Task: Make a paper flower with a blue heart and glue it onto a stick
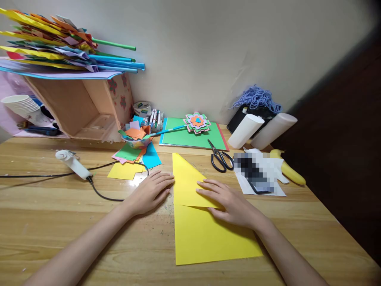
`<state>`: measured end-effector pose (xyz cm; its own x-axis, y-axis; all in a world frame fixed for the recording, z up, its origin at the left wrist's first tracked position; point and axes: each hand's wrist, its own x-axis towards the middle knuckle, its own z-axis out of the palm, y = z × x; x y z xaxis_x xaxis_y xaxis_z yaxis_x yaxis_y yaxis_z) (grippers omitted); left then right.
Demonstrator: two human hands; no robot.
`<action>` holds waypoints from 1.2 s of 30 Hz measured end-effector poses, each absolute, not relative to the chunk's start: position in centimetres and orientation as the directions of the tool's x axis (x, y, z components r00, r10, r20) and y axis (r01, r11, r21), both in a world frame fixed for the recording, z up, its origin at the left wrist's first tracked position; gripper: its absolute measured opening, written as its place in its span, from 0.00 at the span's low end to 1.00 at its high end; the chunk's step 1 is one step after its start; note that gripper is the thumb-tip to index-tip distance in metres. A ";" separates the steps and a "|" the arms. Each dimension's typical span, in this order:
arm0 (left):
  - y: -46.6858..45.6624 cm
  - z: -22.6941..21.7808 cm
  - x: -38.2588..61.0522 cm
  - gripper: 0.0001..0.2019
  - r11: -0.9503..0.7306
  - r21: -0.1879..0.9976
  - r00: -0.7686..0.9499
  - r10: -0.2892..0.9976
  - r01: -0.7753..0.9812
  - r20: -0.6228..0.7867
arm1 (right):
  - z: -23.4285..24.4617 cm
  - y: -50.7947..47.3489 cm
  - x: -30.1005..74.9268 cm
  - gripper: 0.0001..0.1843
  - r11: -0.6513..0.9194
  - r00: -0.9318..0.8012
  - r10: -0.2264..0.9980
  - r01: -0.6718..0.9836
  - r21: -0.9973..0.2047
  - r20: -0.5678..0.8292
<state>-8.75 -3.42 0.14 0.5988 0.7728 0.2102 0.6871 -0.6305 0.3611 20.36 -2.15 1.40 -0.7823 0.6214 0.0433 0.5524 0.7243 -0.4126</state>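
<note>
A yellow paper sheet [202,234] lies on the wooden table [44,222], its top folded down into a triangle. My right hand [229,200] rests flat on the folded triangle, fingers stretched out. My left hand [150,192] lies flat on the table with its fingertips at the paper's left edge, fingers stretched out and holding nothing.
Black scissors [220,159] lie behind the paper, a glue gun [73,163] with cord to the left. Coloured paper scraps and a bowl [137,141], a green sheet with a paper flower [197,123], two white rolls [258,129], a banana [290,171] and a cardboard box [86,107] stand behind.
</note>
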 end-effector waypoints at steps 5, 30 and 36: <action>-3.5 0.2 -8.7 0.19 -0.629 0.386 0.590 0.774 0.675 0.230 | 1.5 -2.2 20.5 0.31 0.730 -0.797 0.601 0.519 -0.445 0.056; -3.3 -0.3 -9.0 0.19 -0.662 0.324 0.655 0.741 0.676 0.147 | 1.6 -2.2 20.0 0.28 0.722 -0.808 0.587 0.487 -0.491 0.061; -3.4 -0.3 -8.9 0.18 -0.677 0.313 0.654 0.732 0.666 0.190 | 1.4 -2.3 19.8 0.29 0.736 -0.819 0.572 0.492 -0.465 0.039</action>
